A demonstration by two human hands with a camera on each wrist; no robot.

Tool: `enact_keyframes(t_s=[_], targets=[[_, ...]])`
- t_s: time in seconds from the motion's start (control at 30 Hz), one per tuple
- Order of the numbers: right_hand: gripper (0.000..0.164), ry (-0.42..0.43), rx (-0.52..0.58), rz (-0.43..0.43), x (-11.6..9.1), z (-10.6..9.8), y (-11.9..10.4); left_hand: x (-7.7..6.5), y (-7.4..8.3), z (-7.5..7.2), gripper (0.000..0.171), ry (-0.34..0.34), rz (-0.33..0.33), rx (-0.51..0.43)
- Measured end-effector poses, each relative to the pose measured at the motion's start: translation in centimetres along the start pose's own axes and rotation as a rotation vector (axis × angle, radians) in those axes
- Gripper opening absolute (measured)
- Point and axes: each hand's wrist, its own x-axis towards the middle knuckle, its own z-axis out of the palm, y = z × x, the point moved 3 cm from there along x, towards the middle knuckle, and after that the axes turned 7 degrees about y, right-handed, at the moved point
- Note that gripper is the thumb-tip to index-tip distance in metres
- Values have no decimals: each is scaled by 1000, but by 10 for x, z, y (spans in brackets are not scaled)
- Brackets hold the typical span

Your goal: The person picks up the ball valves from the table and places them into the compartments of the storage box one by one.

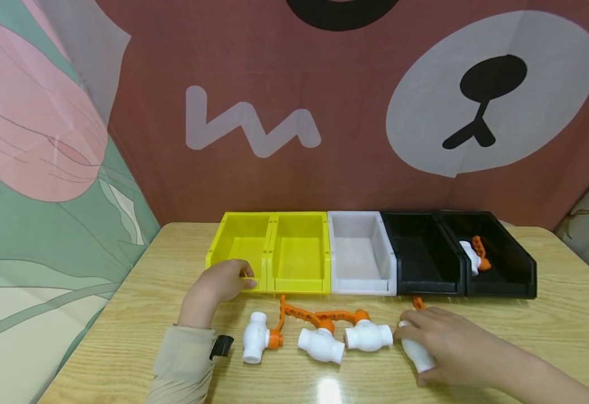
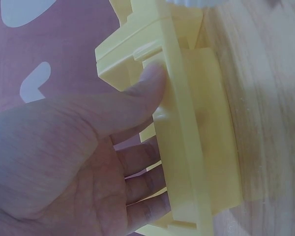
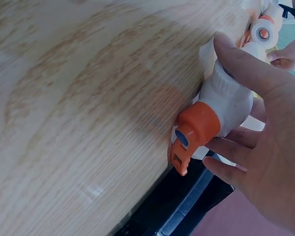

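Note:
My left hand [image 1: 225, 279] is at the front of the leftmost yellow bin [image 1: 243, 238]. In the left wrist view the thumb lies against the front lip, and the fingers [image 2: 146, 184] bend over the rim of the yellow bin [image 2: 219, 147]. On the table at the right, my right hand [image 1: 443, 342] grips a white ball valve [image 1: 415, 350] with an orange handle. The right wrist view shows the thumb at one end of this white ball valve [image 3: 228, 101], the fingers along its side and its orange handle [image 3: 184, 147] toward the bins.
Three more white valves [image 1: 256, 339] [image 1: 322, 345] [image 1: 370, 335] with orange handles lie in front of the bins. A second yellow bin [image 1: 299, 285], a white bin [image 1: 362, 286] and two black bins [image 1: 428, 287] [image 1: 501, 289] complete the row. One small valve [image 1: 471, 255] sits in the rightmost bin.

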Motion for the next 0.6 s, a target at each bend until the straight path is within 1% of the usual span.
enact_keyframes(t_s=[0.3,0.6], targets=[[63,-14,-3,3,-6,0,-1,1,1,0,20,-1,-5,-1],[59,16,-23,-19,-14,-2,-3,0,2,-1,21,0,-2,3]])
